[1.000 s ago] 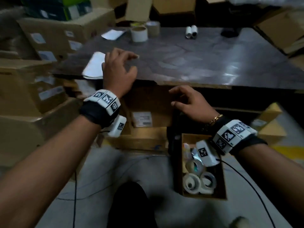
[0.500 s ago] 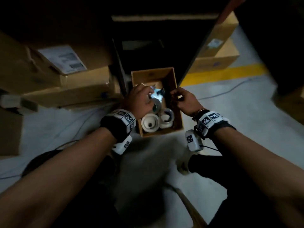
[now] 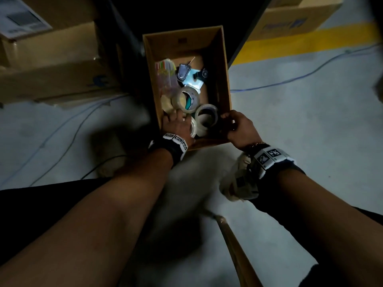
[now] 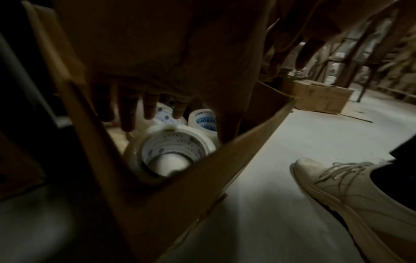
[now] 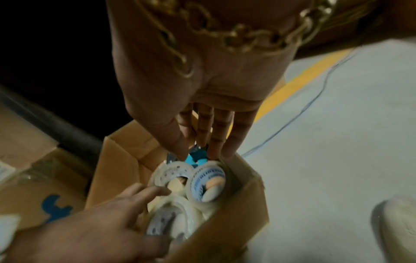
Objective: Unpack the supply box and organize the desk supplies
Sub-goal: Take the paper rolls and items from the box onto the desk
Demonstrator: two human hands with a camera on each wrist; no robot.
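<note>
The left hand [image 3: 177,125] reaches into the near left corner of the box [image 3: 224,79], fingers spread and fairly straight among the tape rolls [image 3: 206,117], gripping none that shows. The right hand [image 3: 238,127] sits at the near right corner, fingers curled over the box's rim; whether it actually grips the cardboard I cannot tell. The box stands open on a pale grey floor [image 3: 310,121], partly under a dark desk. Other cartons [image 3: 53,65] stand to the left, a yellow line [image 3: 306,44] and a thin blue cable [image 3: 300,76] to the right. The light is dim. A beige shoe [image 4: 349,195] rests beside the box.
</note>
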